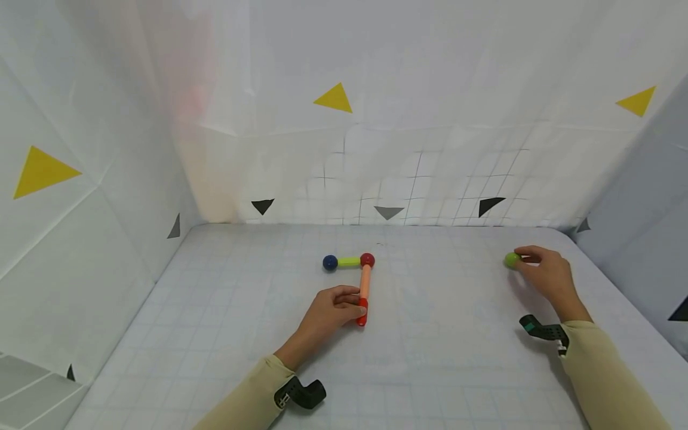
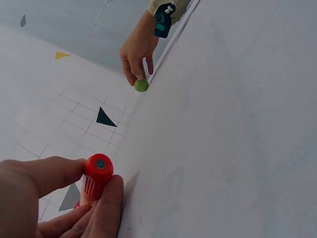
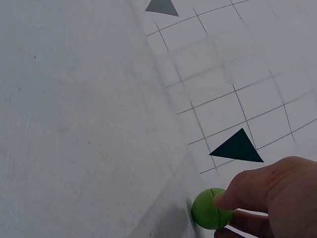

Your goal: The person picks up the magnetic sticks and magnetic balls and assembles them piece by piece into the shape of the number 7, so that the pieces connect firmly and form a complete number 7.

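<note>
In the head view, a dark blue ball [image 1: 330,263], a yellow-green stick [image 1: 349,261] and a red ball [image 1: 368,260] form a row across the table. From the red ball a peach stick [image 1: 365,280] runs toward the person, ending in a red stick [image 1: 362,320]. My left hand [image 1: 330,309] pinches this red stick between thumb and fingers; its round end [image 2: 100,163] shows a grey disc in the left wrist view. Far to the right, my right hand [image 1: 550,279] pinches a green ball [image 3: 204,210] with a seam line. Whether that ball touches the table is unclear.
The white table [image 1: 441,358] carries a faint grid. A white sheet wall [image 1: 430,71] with yellow and dark triangles rises behind it, and side walls stand left and right. A dark wrist camera [image 1: 301,394] sits on the left sleeve, another [image 1: 543,330] on the right.
</note>
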Demonstrator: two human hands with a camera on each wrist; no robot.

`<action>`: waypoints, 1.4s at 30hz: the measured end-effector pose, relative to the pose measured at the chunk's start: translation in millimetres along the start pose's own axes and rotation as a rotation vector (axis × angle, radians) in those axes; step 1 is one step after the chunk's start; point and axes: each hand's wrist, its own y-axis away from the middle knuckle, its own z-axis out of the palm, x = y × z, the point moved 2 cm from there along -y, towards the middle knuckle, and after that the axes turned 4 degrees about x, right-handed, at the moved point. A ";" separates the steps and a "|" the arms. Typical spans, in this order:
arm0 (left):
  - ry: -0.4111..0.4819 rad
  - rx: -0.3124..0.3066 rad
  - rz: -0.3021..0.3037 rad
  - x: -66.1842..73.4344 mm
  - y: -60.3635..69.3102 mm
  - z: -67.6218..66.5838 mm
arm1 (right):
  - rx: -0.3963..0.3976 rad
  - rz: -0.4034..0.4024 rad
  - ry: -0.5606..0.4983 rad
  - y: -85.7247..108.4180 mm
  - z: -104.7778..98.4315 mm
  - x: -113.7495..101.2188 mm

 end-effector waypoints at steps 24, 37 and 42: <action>-0.013 0.029 0.018 -1.7 0.6 -1.3 | 0.010 -0.072 0.012 2.8 10.0 1.9; -0.003 0.022 0.017 -1.2 0.3 -0.7 | 0.029 -0.054 -0.030 1.9 6.3 -0.2; -0.011 0.025 0.017 -1.7 1.4 -1.5 | 0.045 -0.067 -0.042 5.1 5.0 -8.0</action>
